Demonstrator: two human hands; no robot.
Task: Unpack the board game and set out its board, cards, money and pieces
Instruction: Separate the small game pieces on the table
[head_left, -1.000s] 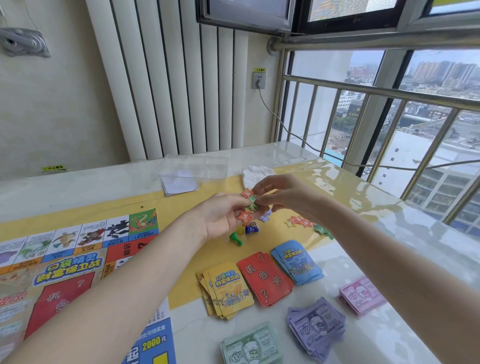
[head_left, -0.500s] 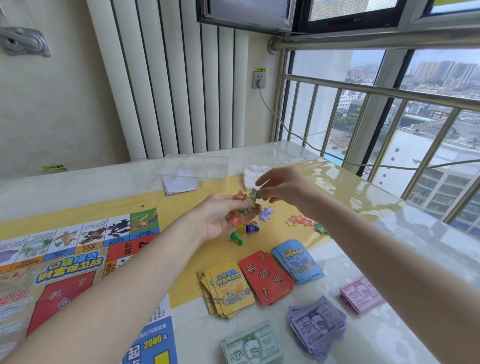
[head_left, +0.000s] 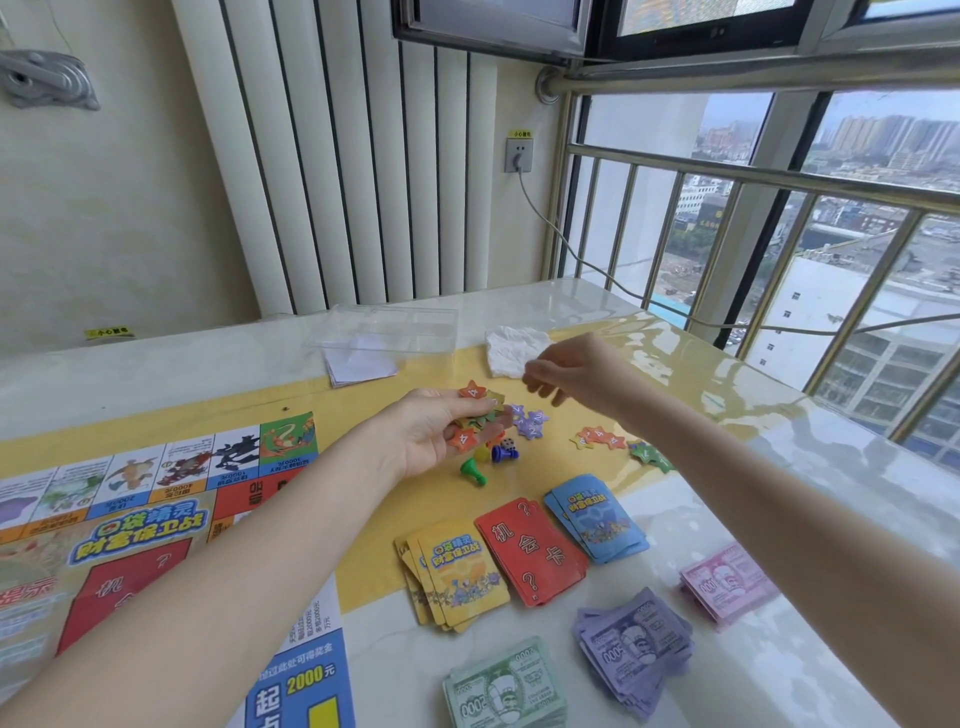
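My left hand (head_left: 431, 434) is palm up over the yellow strip and holds several star tokens (head_left: 470, 415), orange, green and yellow, under its thumb. My right hand (head_left: 569, 371) hovers just to the right of it, fingers loosely curled, with nothing visible in them. On the table below lie purple stars (head_left: 527, 422), orange stars (head_left: 597, 439) and green stars (head_left: 649, 456). A green pawn (head_left: 472, 470), a blue pawn (head_left: 504, 453) and a die (head_left: 508, 442) sit under the left hand. The board (head_left: 130, 519) lies unfolded at the left.
Yellow cards (head_left: 460, 571), red cards (head_left: 530, 551) and blue cards (head_left: 597, 519) are stacked in front. Green money (head_left: 504, 691), purple money (head_left: 634, 644) and pink money (head_left: 727, 582) lie nearer. A clear box (head_left: 384, 327), white paper (head_left: 358, 364) and a crumpled white bag (head_left: 514, 348) are behind.
My right hand has drawn away from the tokens in my left palm, moving up and to the right. The left hand stays in place with its stars.
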